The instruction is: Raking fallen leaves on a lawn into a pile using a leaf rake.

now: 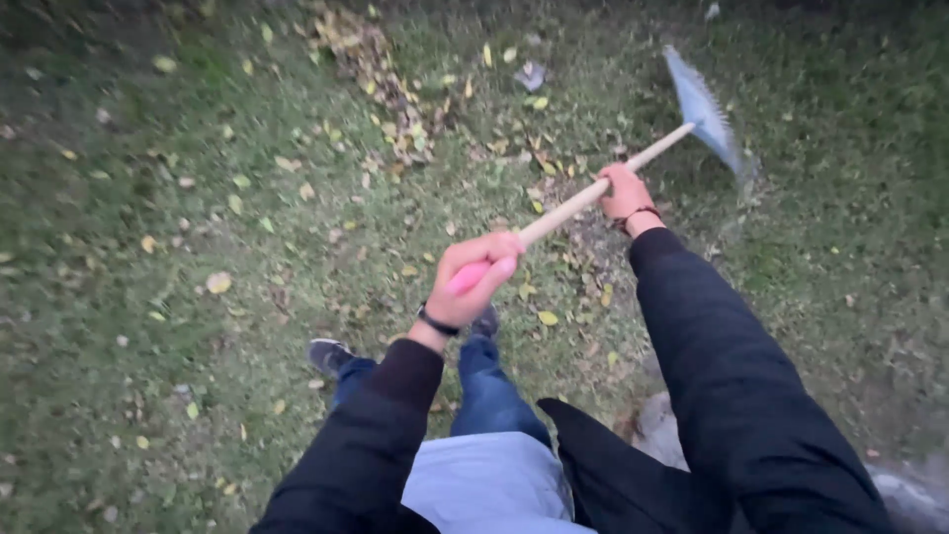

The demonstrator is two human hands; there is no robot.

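Both hands are clamped on a rake (633, 163): the left hand (476, 277) grips the pink end of its wooden handle, and the right hand (625, 194) wraps the shaft farther up, well apart from the left. The grey fan-shaped rake head (704, 109) lies out on the grass (119, 247). Yellow fallen leaves (390, 99) are scattered over the lawn, with a thicker line of them left of the rake.

Left hand (477, 272) at the near end of the rake handle (573, 205), right hand (625, 193) farther up it. Rake head (704, 109) beyond, on the grass (148, 297). Leaf pile (381, 74) ahead left; shoes (329, 354) below the hands.
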